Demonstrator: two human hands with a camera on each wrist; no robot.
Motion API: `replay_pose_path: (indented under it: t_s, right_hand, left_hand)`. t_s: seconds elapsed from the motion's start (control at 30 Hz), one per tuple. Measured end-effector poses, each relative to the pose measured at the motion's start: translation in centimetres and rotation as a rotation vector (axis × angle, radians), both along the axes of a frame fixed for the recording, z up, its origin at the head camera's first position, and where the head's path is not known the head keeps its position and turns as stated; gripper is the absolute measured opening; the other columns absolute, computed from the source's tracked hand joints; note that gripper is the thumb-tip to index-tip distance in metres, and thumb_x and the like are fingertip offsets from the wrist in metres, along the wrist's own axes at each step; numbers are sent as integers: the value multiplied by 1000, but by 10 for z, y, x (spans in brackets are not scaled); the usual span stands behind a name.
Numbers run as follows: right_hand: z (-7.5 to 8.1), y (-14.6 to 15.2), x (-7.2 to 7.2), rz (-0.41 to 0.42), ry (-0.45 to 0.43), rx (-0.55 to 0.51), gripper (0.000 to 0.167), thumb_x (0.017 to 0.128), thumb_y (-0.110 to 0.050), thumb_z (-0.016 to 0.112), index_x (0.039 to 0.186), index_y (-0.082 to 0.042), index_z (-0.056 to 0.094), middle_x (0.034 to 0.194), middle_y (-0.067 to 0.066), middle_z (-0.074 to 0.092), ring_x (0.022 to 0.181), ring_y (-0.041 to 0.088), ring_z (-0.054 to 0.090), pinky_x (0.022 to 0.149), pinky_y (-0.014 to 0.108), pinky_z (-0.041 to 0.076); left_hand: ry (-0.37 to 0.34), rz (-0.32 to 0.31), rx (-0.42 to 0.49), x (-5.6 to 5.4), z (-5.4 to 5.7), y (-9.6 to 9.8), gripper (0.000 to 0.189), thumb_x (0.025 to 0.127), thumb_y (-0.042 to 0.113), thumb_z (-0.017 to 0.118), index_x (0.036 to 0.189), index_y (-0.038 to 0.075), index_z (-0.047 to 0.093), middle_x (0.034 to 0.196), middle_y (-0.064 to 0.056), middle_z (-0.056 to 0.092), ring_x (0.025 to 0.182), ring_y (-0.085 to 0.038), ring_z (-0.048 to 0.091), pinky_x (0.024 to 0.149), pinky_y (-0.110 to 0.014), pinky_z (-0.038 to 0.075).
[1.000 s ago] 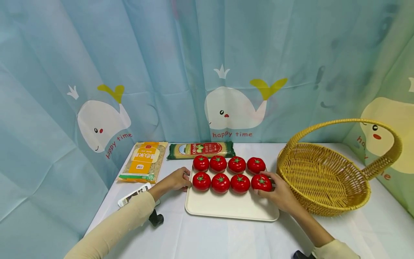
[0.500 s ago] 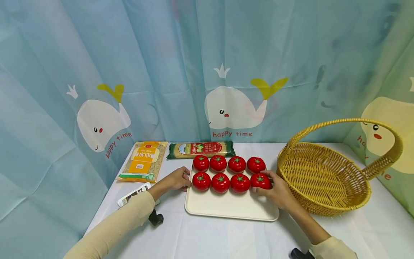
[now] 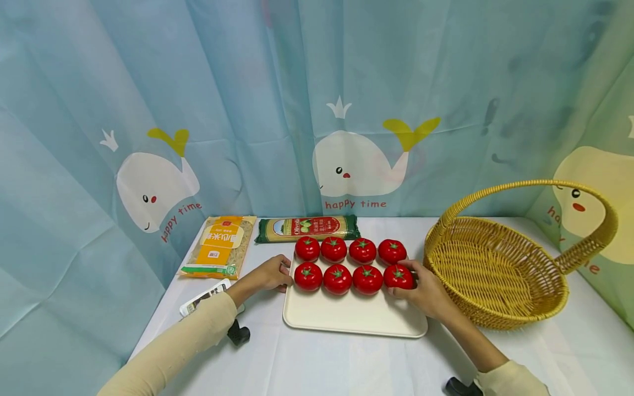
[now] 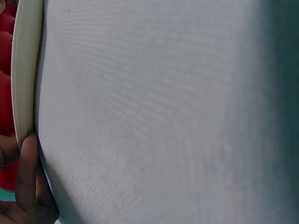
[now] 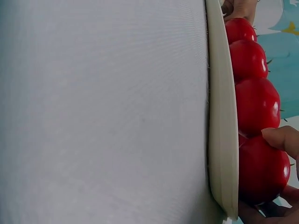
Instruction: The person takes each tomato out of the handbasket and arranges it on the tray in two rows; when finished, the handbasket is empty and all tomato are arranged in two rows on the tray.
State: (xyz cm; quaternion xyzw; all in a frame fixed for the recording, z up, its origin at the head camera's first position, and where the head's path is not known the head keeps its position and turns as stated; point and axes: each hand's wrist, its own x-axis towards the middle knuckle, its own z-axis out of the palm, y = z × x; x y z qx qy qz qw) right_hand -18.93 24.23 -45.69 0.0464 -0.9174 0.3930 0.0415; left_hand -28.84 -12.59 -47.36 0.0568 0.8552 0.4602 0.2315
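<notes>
Two rows of red tomatoes point(image 3: 337, 279) stand on a cream tray point(image 3: 346, 319), stems up. My right hand point(image 3: 423, 291) holds the right-end tomato point(image 3: 398, 276) of the front row, which sits on the tray beside its neighbour. In the right wrist view, the thumb presses one side of that tomato point(image 5: 261, 170) and other fingers reach around below it. At the tray's left side, my left hand point(image 3: 271, 274) pinches the rim. The left wrist view has a finger point(image 4: 27, 170) against the outer wall of the tray point(image 4: 25, 70) and another digit over its inner side.
A wicker basket point(image 3: 485, 275) with a tall handle stands right of the tray. Behind the tray lies a green noodle packet point(image 3: 307, 229); an orange grain bag point(image 3: 218, 247) lies at the back left. A white package point(image 3: 205, 297) is partly under the left forearm.
My right hand has shifted slightly left, and the right-end front tomato has moved a little left with it, closer to its neighbour. My left hand stays at the tray rim.
</notes>
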Motion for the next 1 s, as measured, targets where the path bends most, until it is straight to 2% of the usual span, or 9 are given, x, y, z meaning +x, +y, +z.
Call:
replay_pose_path:
  t_s: [0.4,0.67,1.0]
  right_hand:
    - [2,-1,3,-13,-48,-8,72,76,-14,87,135,3,51,129,30,57,111,44,61,92,55,55]
    - [2,0,4,-10,-35,5,73,75,-13,87,136,3,50,128,31,57,111,45,61,94,58,54]
    - [6,0,6,26,-55,3,95,73,-15,89,147,4,34,141,34,46,124,52,52,102,64,46]
  left_hand:
    - [4,-4,-17,1,1,1,43,83,-4,71,121,-3,50,89,-9,56,68,-16,61,61,-27,61]
    - [17,-6,-25,1,1,1,42,83,-5,70,120,-3,50,88,-9,55,67,-15,60,60,-26,60]
    - [16,-1,-33,1,2,3,42,83,-6,70,120,-3,50,88,-9,56,67,-15,60,60,-26,60]
